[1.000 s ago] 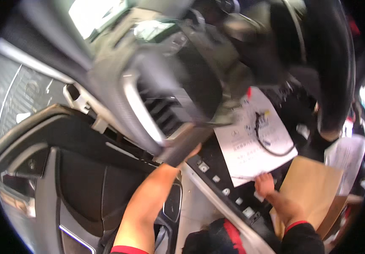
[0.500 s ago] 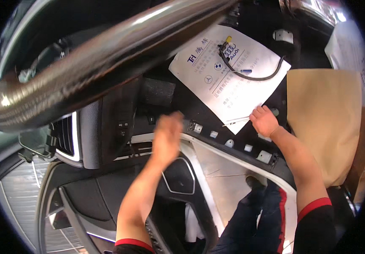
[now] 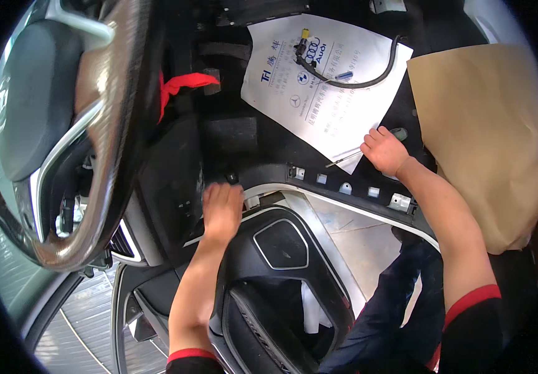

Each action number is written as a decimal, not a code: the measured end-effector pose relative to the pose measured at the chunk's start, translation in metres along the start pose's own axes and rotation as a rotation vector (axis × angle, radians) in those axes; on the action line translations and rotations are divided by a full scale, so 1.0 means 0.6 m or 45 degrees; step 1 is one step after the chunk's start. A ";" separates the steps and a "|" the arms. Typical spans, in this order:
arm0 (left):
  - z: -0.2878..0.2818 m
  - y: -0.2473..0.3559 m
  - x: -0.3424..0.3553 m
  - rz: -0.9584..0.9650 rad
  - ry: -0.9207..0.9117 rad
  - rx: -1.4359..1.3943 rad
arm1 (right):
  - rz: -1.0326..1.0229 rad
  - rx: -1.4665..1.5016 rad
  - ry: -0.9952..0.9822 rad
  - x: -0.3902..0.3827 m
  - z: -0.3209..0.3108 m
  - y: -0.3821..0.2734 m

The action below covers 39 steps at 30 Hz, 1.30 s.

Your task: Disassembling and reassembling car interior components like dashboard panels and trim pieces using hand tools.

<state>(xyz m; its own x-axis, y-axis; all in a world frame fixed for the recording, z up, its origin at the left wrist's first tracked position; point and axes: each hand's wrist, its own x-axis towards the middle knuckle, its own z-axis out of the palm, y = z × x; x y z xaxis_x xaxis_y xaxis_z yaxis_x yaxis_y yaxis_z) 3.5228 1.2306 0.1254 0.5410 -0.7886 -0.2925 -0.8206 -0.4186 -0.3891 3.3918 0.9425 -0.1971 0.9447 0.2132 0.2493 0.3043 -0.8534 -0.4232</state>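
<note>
My left hand (image 3: 222,209) is at the lower edge of the black panel under the dashboard (image 3: 172,181), beside the door opening. Its fingers are bent, and their tips are hidden, so what they hold does not show. My right hand (image 3: 385,151) is closed round a screwdriver with a grey-green handle (image 3: 400,133). Its thin metal shaft points left across the lower corner of a white paper floor mat (image 3: 319,124). On that mat lies a black cable (image 3: 369,83) with a yellow-tipped connector, and a small blue object (image 3: 344,75) rests by it.
A steering wheel (image 3: 113,156) fills the left side. A red strap (image 3: 188,81) hangs beside it. Brown paper (image 3: 481,137) covers the area at right. Metal clips (image 3: 345,188) line the bare door sill, and the open door (image 3: 281,246) stands below.
The view has shifted, bringing the steering wheel upright at left and a red strap into sight. My left hand has moved left and down to the panel edge. My right hand keeps the screwdriver.
</note>
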 end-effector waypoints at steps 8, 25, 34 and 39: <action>0.157 -0.128 0.054 -0.239 -0.764 0.550 | 0.042 0.118 -0.024 -0.003 -0.001 0.017; 0.149 -0.148 -0.030 -0.069 -1.462 0.383 | 0.108 0.169 0.016 0.013 0.004 0.003; 0.186 -0.153 0.096 0.027 -1.594 0.840 | 0.146 0.126 0.054 -0.011 0.000 0.025; 0.172 -0.154 0.117 -0.221 -1.365 0.562 | 0.141 0.199 0.037 0.000 0.013 0.011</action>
<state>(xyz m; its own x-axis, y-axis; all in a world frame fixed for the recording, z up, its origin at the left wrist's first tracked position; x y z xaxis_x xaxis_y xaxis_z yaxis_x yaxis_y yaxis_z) 3.6554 1.2604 0.0505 0.6908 0.1357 -0.7102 -0.6992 -0.1248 -0.7039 3.3949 0.9403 -0.2065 0.9702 0.1065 0.2175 0.2161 -0.7863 -0.5788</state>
